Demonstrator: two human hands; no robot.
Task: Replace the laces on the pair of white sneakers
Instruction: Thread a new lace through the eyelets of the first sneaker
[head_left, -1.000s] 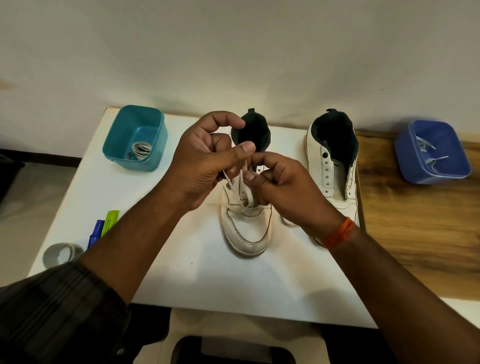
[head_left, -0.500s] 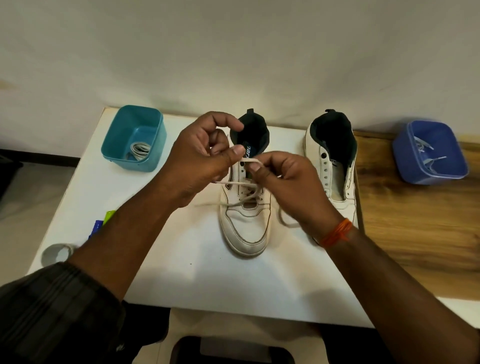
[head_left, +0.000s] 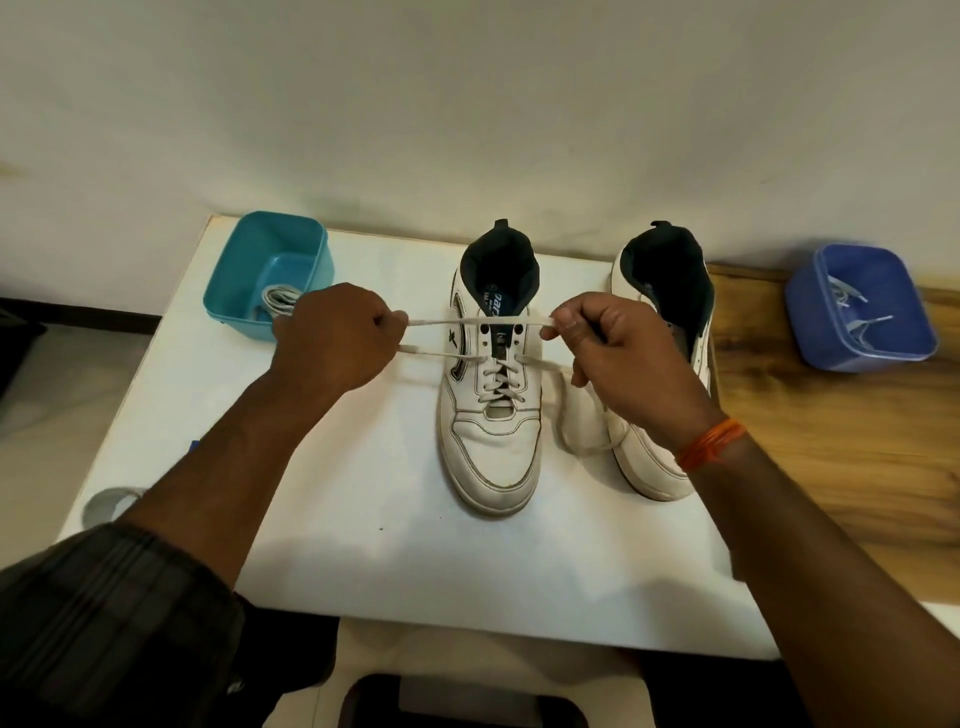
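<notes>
The lace (head_left: 498, 358) of the left sneaker (head_left: 493, 400) is pulled taut sideways, each end pinched in the curled fingers of the left hand (head_left: 337, 343) and the right hand (head_left: 618, 348). The sneaker lies between the fingers. If one side is pulled harder, the ends could be left uneven or an end drawn out of its eyelet.

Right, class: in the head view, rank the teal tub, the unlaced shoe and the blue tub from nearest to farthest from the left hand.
From the left hand:
1. Teal tub, just behind it, on the left.
2. Unlaced shoe, on the right of the table.
3. Blue tub, far right.
</notes>
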